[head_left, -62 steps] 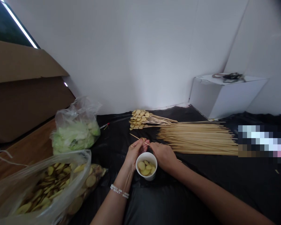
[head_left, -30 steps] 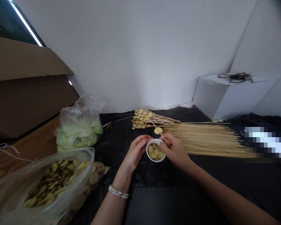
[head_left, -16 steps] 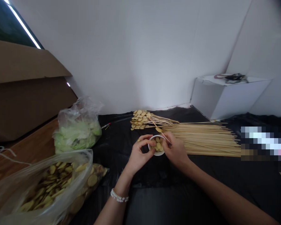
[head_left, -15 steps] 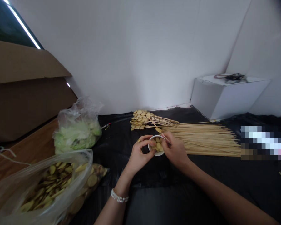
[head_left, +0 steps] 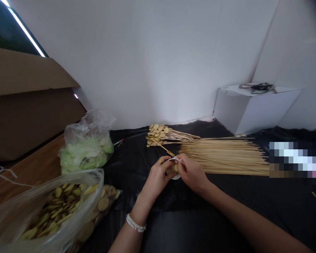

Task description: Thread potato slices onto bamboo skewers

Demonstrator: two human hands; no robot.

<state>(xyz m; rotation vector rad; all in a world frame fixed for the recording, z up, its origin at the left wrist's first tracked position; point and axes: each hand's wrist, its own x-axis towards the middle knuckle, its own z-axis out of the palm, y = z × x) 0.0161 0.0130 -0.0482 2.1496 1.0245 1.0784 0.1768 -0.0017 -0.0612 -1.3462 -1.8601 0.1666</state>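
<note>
My left hand [head_left: 158,174] curls its fingers around a small white cup-like holder [head_left: 176,177], with pale yellow slices [head_left: 176,167] showing between my hands. At its upper edge my right hand [head_left: 193,173] is closed in a pinch. From this grip a thin stick [head_left: 160,145] with a yellow-brown piece [head_left: 170,153] on it points up and left; my fingers hide its near end. Just beyond lie skewers tipped with round pale slices [head_left: 158,133]. Beside my right hand is a wide layer of bare bamboo skewers [head_left: 231,154].
An open plastic bag [head_left: 98,175] of potato-like slices stands at left front, by another bag of slices [head_left: 104,203]. Behind is a bag of pale green leaves [head_left: 86,153]. A cardboard box [head_left: 28,119] is at left, a white box [head_left: 252,109] at back right. Black sheeting [head_left: 184,225] covers the surface.
The stick with the yellow-brown piece has swung from pointing up to pointing left. The holder's round opening has turned and looks flatter. My hands have closed in on each other slightly.
</note>
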